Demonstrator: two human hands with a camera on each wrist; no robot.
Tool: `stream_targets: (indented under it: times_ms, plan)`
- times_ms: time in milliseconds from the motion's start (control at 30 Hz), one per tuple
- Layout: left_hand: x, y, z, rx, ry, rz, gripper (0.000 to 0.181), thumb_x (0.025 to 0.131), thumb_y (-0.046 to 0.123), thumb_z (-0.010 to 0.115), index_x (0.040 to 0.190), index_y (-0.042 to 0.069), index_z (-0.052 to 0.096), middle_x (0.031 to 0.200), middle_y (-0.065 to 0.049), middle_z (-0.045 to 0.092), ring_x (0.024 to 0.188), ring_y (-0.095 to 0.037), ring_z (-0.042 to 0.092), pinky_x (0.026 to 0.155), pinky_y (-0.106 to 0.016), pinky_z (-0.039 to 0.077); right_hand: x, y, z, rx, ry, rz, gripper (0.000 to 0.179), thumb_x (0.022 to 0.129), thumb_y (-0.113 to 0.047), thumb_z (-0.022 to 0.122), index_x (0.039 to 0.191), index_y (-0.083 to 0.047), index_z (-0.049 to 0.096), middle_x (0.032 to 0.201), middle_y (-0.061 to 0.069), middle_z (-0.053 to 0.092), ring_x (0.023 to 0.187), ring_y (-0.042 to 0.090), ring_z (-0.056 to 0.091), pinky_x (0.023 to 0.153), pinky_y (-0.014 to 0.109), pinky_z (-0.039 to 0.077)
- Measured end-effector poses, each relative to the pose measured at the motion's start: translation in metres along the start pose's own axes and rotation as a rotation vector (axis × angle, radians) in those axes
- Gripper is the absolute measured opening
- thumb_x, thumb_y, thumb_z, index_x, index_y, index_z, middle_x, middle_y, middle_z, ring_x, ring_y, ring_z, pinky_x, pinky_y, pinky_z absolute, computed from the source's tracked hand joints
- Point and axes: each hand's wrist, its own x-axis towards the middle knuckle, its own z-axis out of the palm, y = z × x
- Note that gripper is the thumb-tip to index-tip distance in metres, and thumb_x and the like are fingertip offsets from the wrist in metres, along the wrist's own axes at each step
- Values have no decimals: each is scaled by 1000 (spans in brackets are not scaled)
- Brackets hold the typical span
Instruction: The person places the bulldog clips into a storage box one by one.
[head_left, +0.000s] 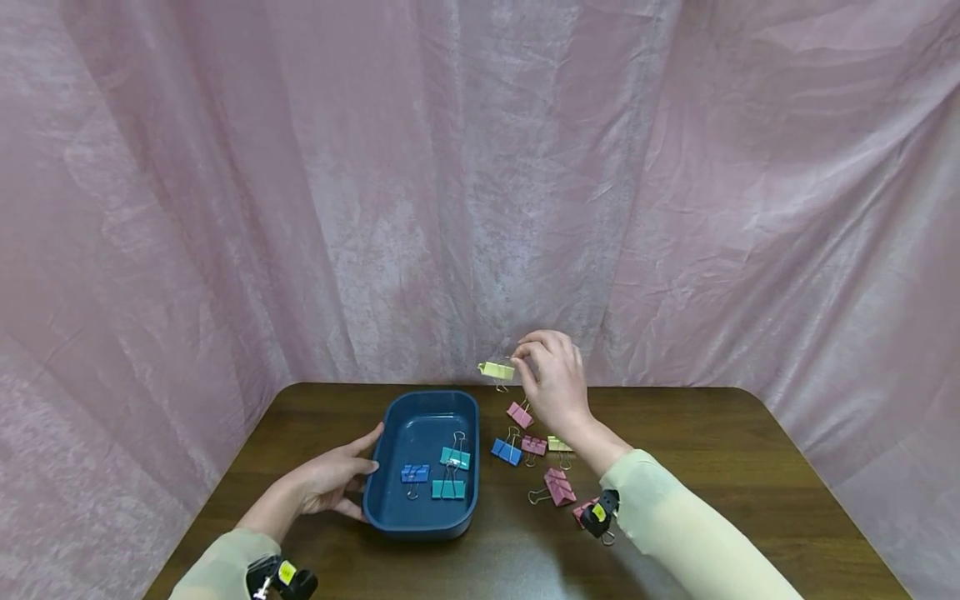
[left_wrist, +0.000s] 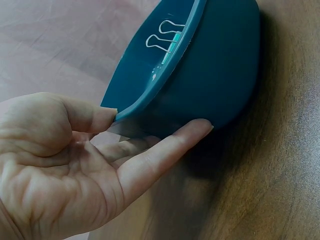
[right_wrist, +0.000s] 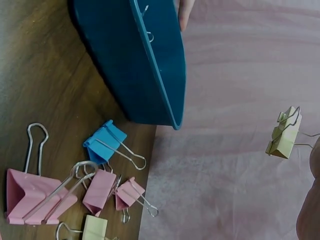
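My left hand (head_left: pixel 330 482) holds the left side of a dark blue plastic bin (head_left: pixel 378 508), its thumb at the rim and other fingers against the outer wall. Inside the bin lie a blue binder clip (head_left: pixel 415 474) and two teal binder clips (head_left: pixel 448 491). Above the far table edge, right of the bin, my right hand (head_left: pixel 553 379) pinches a yellow binder clip (head_left: pixel 498 372) by one wire handle. That clip hangs in the air in the right wrist view, where only fingertips show at the edge.
Right of the bin lie a blue binder clip (head_left: pixel 506 452), several pink binder clips (head_left: pixel 559 487) and another yellow binder clip (head_left: pixel 559 444), partly behind the right forearm. A pink curtain (head_left: pixel 420 208) hangs behind the brown wooden table (head_left: pixel 720 483).
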Motion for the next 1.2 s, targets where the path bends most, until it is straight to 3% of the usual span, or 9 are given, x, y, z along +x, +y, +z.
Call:
stream_targets:
  times_ms: [567, 967, 1200]
  plan:
    - [-2, 1, -1, 5, -5, 9, 71, 108, 8, 42, 166, 23, 3, 151, -42, 29, 115, -50, 61, 73, -66, 56, 8, -9, 21, -17, -35, 28, 4, 93, -12, 75, 93, -12, 72, 115, 5, 66, 118, 31, 54, 96, 52, 43]
    - [-1, 0, -2, -3, -12, 13, 71, 109, 9, 41, 166, 23, 3, 149, -42, 32, 115, -49, 61, 73, -65, 57, 1, -7, 36, -73, -74, 36, 4, 94, -16, 75, 92, -15, 72, 115, 3, 67, 118, 29, 55, 98, 51, 44]
    - [0, -1, -2, -13, -35, 16, 70, 110, 10, 39, 166, 25, 0, 154, -41, 23, 117, -48, 59, 75, -64, 57, -9, -6, 44, -103, -109, 46, 5, 93, -15, 76, 90, -17, 73, 112, 2, 67, 116, 29, 56, 96, 51, 46]
